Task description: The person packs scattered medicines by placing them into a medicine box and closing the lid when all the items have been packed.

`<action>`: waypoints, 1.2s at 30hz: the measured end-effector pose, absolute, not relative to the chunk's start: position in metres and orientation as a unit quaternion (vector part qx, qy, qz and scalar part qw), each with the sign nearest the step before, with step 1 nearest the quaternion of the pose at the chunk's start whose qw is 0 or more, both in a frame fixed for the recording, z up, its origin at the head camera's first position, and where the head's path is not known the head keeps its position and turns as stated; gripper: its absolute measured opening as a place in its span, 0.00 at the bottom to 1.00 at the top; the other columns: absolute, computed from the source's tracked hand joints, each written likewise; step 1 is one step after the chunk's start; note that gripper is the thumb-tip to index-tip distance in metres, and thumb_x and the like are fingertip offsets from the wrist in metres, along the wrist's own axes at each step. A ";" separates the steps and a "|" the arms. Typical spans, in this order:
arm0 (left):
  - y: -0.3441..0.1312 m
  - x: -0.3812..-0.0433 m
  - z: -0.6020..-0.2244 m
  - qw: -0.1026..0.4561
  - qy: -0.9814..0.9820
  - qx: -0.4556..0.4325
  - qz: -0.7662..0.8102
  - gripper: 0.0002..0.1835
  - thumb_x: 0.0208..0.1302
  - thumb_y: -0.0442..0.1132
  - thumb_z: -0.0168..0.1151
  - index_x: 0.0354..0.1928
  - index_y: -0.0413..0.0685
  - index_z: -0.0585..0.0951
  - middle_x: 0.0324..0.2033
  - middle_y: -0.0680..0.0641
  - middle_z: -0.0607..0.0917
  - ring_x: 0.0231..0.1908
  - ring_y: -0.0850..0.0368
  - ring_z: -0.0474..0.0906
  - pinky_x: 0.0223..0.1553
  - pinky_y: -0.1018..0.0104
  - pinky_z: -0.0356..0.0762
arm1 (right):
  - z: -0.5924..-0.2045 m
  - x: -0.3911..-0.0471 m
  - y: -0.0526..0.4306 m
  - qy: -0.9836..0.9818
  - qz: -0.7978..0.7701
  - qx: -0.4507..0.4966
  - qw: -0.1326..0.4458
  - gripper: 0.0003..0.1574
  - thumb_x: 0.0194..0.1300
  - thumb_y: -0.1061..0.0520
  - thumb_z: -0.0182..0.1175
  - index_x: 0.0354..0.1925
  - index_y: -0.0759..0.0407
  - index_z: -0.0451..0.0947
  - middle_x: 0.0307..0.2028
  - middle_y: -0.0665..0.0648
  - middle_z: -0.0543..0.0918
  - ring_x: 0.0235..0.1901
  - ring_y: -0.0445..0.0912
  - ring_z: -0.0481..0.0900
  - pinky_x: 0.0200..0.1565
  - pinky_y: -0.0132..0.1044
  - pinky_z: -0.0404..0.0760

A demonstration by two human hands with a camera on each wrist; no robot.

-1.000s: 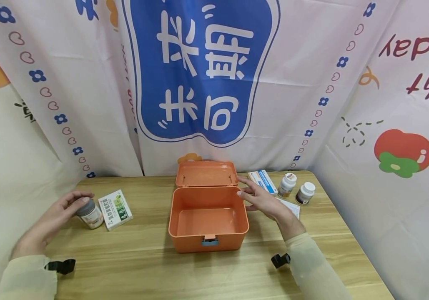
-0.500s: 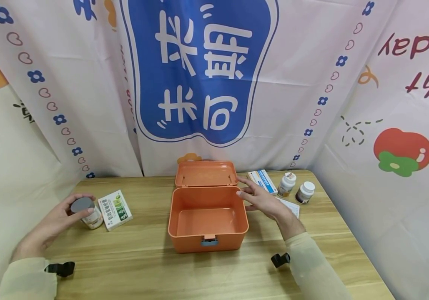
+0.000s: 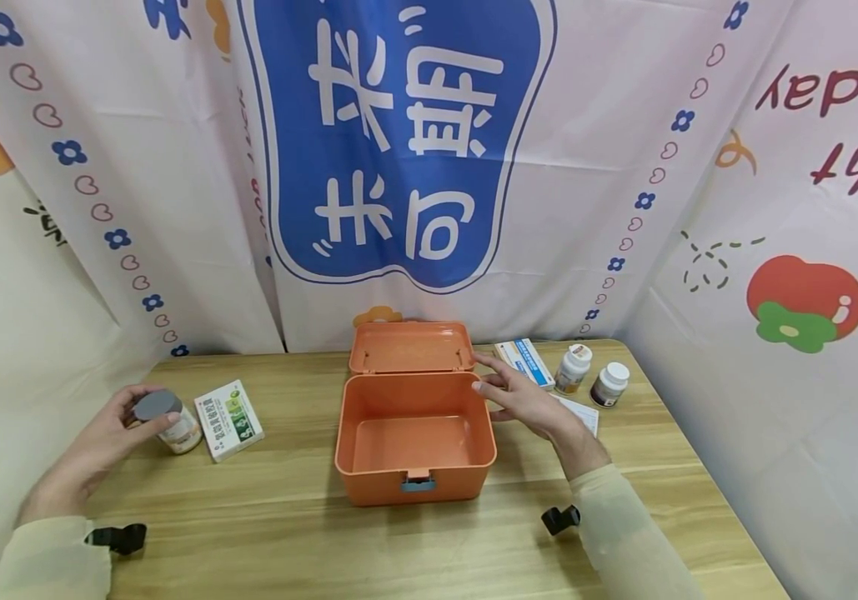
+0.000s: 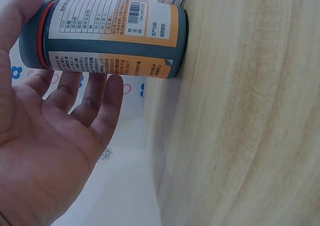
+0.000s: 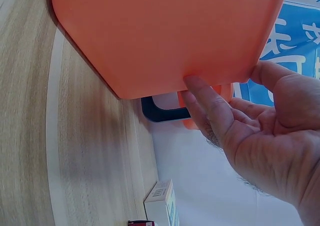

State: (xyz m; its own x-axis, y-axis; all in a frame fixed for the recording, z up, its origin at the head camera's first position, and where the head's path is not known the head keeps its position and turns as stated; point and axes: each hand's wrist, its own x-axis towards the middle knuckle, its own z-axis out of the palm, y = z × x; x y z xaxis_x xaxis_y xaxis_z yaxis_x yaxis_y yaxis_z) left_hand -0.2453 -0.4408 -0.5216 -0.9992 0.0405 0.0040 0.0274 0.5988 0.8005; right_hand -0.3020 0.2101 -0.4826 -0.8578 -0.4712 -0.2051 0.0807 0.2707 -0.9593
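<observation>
A bottle with a dark grey lid and a white and orange label (image 4: 115, 33) is in my left hand (image 3: 109, 437), thumb on one side and fingers on the other. Its base is at or just above the tabletop; I cannot tell which. Beside it lies a white and green medicine box (image 3: 229, 421). An orange storage box (image 3: 417, 487) stands at the middle, its lid (image 3: 413, 347) folded back and its inside bare. My right hand (image 3: 529, 408) holds its right side, thumb at the rim and fingers against the outer wall (image 5: 165, 35).
Right of the storage box are a blue and white medicine box (image 3: 524, 364), a white-capped bottle (image 3: 574, 369), a darker bottle (image 3: 610, 386) and a flat white box (image 3: 582, 414), partly behind the right hand. Printed curtains (image 3: 579, 208) surround the wooden table (image 3: 286, 533).
The left hand has shifted its hold round the grey-lidded bottle, and the bottle has tipped and moved slightly left, away from the green and white box. The right hand stays at the storage box.
</observation>
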 end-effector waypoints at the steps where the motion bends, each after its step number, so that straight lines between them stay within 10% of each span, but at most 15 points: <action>1: -0.441 -0.245 -0.521 0.005 0.895 0.016 0.445 0.33 0.76 0.47 0.64 0.76 0.51 0.63 0.53 0.73 0.66 0.49 0.86 0.63 0.44 0.84 0.70 | -0.483 -0.302 0.210 0.762 -0.590 -0.128 0.234 0.44 0.81 0.45 0.57 0.84 0.38 0.49 0.73 0.67 0.72 0.72 0.63 0.75 0.60 0.56 0.86; 12: -0.441 -0.243 -0.516 0.000 0.909 -0.021 0.415 0.41 0.75 0.54 0.64 0.82 0.50 0.60 0.67 0.34 0.67 0.48 0.83 0.63 0.41 0.81 0.69 | -0.483 -0.302 0.210 0.763 -0.590 -0.128 0.232 0.44 0.81 0.46 0.57 0.85 0.40 0.49 0.74 0.69 0.71 0.72 0.64 0.75 0.60 0.56 0.86; 23: -0.445 -0.245 -0.516 -0.002 0.902 -0.044 0.429 0.42 0.76 0.58 0.61 0.84 0.63 0.54 0.78 0.36 0.65 0.50 0.85 0.63 0.42 0.89 0.69 | -0.482 -0.301 0.209 0.762 -0.590 -0.132 0.231 0.44 0.81 0.46 0.56 0.85 0.40 0.49 0.74 0.70 0.70 0.72 0.66 0.73 0.60 0.57 0.85; 31: -0.444 -0.246 -0.510 0.002 0.913 -0.054 0.404 0.43 0.76 0.62 0.57 0.85 0.63 0.52 0.79 0.25 0.58 0.70 0.34 0.68 0.39 0.89 0.68 | -0.483 -0.301 0.209 0.763 -0.589 -0.131 0.231 0.44 0.81 0.46 0.56 0.85 0.41 0.48 0.74 0.70 0.70 0.72 0.65 0.74 0.60 0.56 0.86; 36: -0.439 -0.245 -0.505 -0.001 0.910 -0.059 0.410 0.43 0.75 0.63 0.58 0.85 0.67 0.53 0.80 0.27 0.59 0.72 0.37 0.68 0.40 0.89 0.68 | -0.483 -0.301 0.210 0.766 -0.587 -0.126 0.229 0.44 0.81 0.46 0.56 0.85 0.41 0.49 0.73 0.70 0.71 0.71 0.64 0.76 0.59 0.56 0.86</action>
State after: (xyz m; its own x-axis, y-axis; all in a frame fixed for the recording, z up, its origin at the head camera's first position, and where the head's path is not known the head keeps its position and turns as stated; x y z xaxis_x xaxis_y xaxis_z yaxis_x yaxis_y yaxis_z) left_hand -0.2453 -0.4390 -0.5047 -0.9931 -0.1080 -0.0460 -0.1059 0.6565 0.7469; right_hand -0.3014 0.2098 -0.4828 -0.8628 -0.4629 -0.2032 0.0757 0.2791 -0.9573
